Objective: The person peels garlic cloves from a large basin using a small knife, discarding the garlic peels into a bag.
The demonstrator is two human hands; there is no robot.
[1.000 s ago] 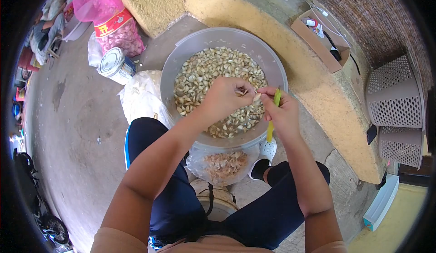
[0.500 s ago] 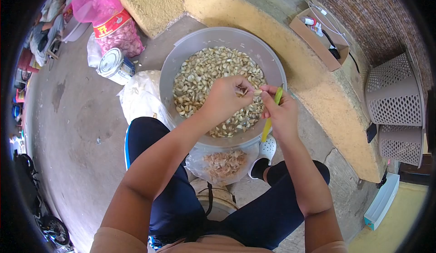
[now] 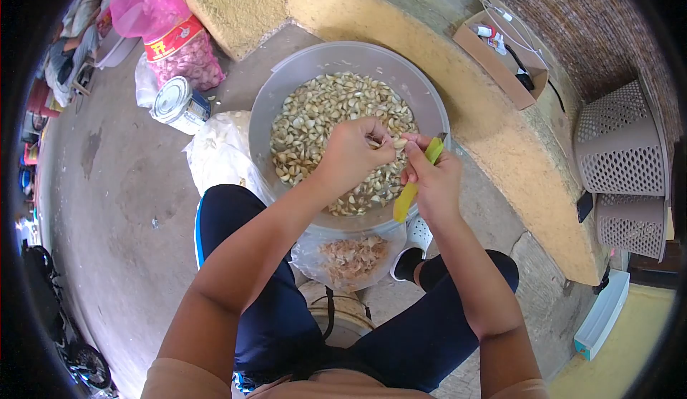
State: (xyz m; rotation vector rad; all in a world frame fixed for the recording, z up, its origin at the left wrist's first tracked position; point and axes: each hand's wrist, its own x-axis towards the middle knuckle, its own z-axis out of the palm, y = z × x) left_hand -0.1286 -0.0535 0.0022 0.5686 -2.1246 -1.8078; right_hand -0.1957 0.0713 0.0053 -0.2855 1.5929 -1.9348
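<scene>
A large grey basin (image 3: 286,77) holds many garlic cloves (image 3: 322,113). Above it my left hand (image 3: 360,146) pinches a pale garlic clove (image 3: 399,143) between thumb and fingertips. My right hand (image 3: 434,172) is closed round a yellow-green knife (image 3: 405,200), with its handle pointing down and a short dark blade end near the basin's right rim. The right fingertips touch the clove from the other side. A clear plastic bag of brown peelings (image 3: 354,259) lies below the basin, between my legs.
At the left stand a white bag (image 3: 222,152), a metal can (image 3: 182,105) and a pink net sack of garlic (image 3: 187,59). A yellow ledge (image 3: 401,23) curves behind the basin, bearing a cardboard box (image 3: 494,62). Perforated baskets (image 3: 619,148) are at the right.
The knife has turned in my right hand, its handle swinging left and its broad side showing more. My left hand and the clove have moved slightly left.
</scene>
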